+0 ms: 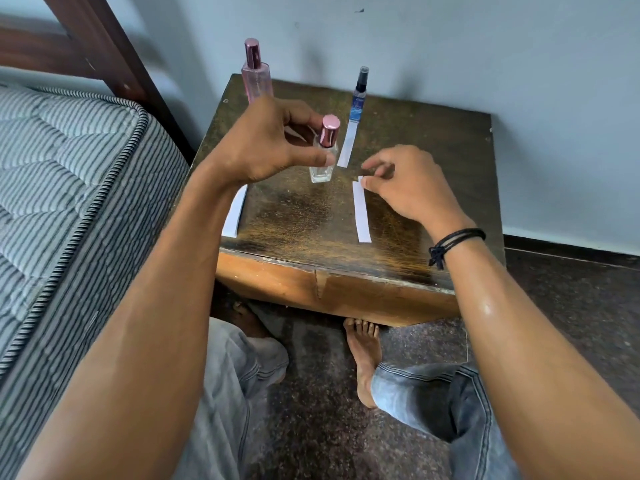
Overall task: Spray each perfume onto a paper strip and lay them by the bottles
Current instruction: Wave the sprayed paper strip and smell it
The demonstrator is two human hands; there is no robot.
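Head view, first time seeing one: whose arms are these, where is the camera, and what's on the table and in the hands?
There is no machine here. These are a person's bare arms, filmed by a camera worn on their head and looking down. On the wooden table stand a tall pink bottle, a slim blue spray bottle and a small clear bottle with a pink cap, plus three paper strips. The left hand holds the small clear bottle. The right hand pinches the top end of one strip.
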